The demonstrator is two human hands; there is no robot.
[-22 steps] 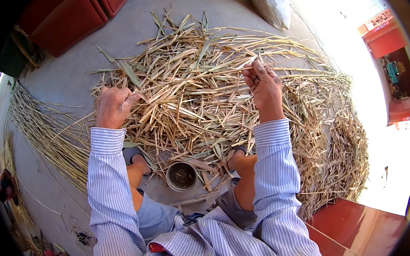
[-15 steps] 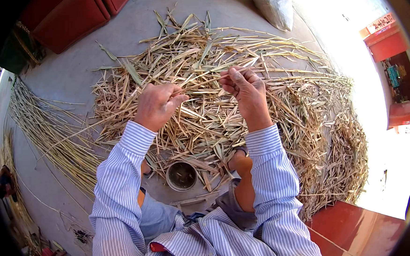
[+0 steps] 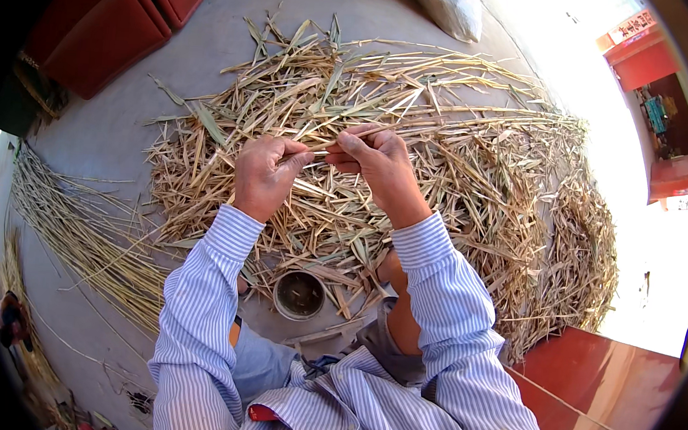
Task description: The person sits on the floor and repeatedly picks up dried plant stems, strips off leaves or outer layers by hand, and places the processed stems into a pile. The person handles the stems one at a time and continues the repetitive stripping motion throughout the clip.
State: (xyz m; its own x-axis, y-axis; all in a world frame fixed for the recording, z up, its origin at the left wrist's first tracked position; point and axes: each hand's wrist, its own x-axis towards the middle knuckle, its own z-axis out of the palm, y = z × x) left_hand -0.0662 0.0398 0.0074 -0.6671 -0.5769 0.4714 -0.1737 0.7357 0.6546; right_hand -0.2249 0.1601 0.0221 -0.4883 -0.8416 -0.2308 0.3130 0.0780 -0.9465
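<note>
A thin dry plant stalk [image 3: 319, 146] is pinched between my two hands above a heap of dry leaf husks and stalks [image 3: 336, 214]. My left hand [image 3: 266, 175] is closed, its thumb and forefinger gripping the stalk's left part. Close beside it, my right hand [image 3: 377, 166] pinches the same stalk with thumb and fingers. The stalk seems to run on to the right past that hand, where it blends with other long stalks. Below the hands, a round metal bowl [image 3: 299, 295] with dark liquid stands on the floor between my feet.
A bundle of long thin stalks [image 3: 87, 235] lies at left. Red padded seats [image 3: 107, 35] stand at the far left, and a pale sack [image 3: 451, 9] at the back. A red panel [image 3: 563, 370] is at right. Strong sunlight whitens the right side.
My right hand has moved left and slightly down along the stalk, close to my left hand. The left hand stays nearly in place, and the view has shifted slightly.
</note>
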